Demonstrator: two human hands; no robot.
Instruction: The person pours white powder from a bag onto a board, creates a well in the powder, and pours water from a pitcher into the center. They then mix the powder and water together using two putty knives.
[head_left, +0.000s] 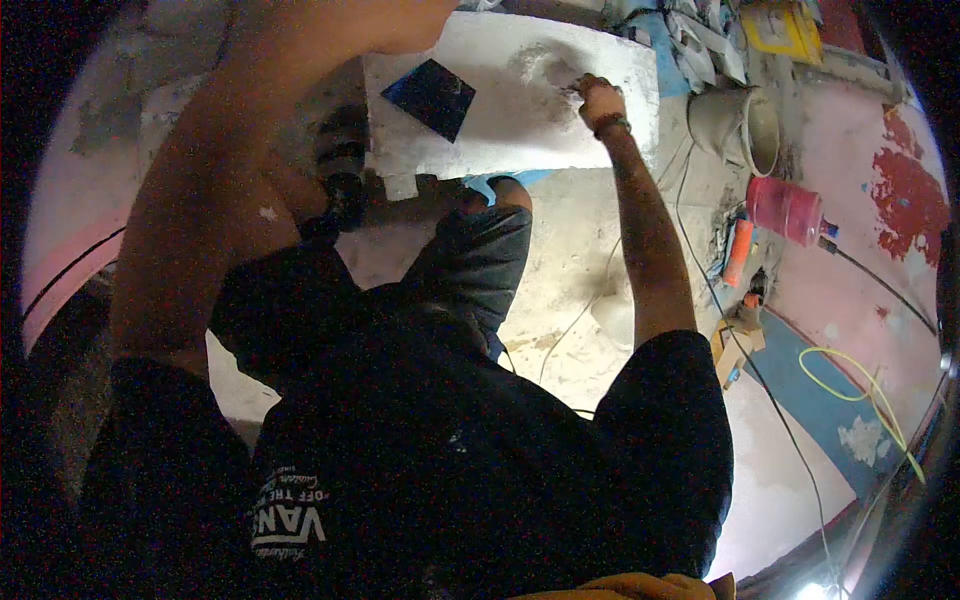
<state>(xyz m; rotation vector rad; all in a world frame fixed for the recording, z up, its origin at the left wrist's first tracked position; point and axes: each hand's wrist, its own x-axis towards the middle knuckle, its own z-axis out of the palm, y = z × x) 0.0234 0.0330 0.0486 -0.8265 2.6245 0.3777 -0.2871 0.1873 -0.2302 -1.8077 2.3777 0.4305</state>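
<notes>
Slab of white, rectangular, rough-edged material stretches beyond the person's dark-trousered legs, a grey smudge darkening its upper right part. At that smudge is the right hand, a dark band round its wrist, fingers curled together (whether they pinch something small, I cannot tell). A dark blue, square, flat sheet lies cornerwise on the slab's left half. The bare left forearm runs past the upper border of view, so I cannot tell the left hand's state. Rightward, a pale grey bucket lies tipped near a translucent pink plastic jug.
</notes>
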